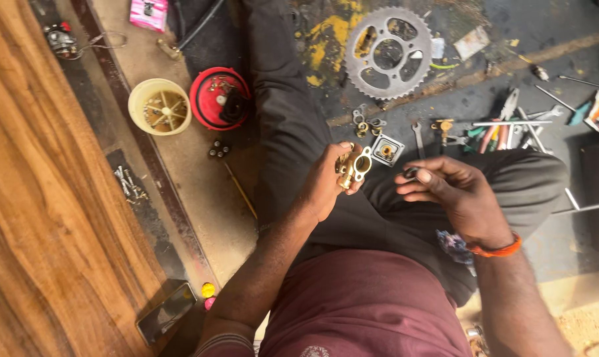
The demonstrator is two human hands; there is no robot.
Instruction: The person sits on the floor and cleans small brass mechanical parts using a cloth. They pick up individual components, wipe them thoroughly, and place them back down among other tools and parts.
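Observation:
My left hand (327, 182) holds a small brass-coloured metal part (352, 166) with a round hole, raised above my lap. My right hand (453, 192), with an orange band at the wrist, is curled beside it and pinches a tiny dark piece (412, 174) between thumb and fingers. I sit on the floor in dark trousers (293, 125) and a maroon shirt. The two hands are a short gap apart.
A large toothed sprocket (387, 53) lies on the floor ahead. Spanners, pliers and screwdrivers (504, 125) are scattered at the right. A cream tub (159, 106) and a red lid (219, 98) with small parts sit at the left. A phone (167, 312) lies near wooden boards.

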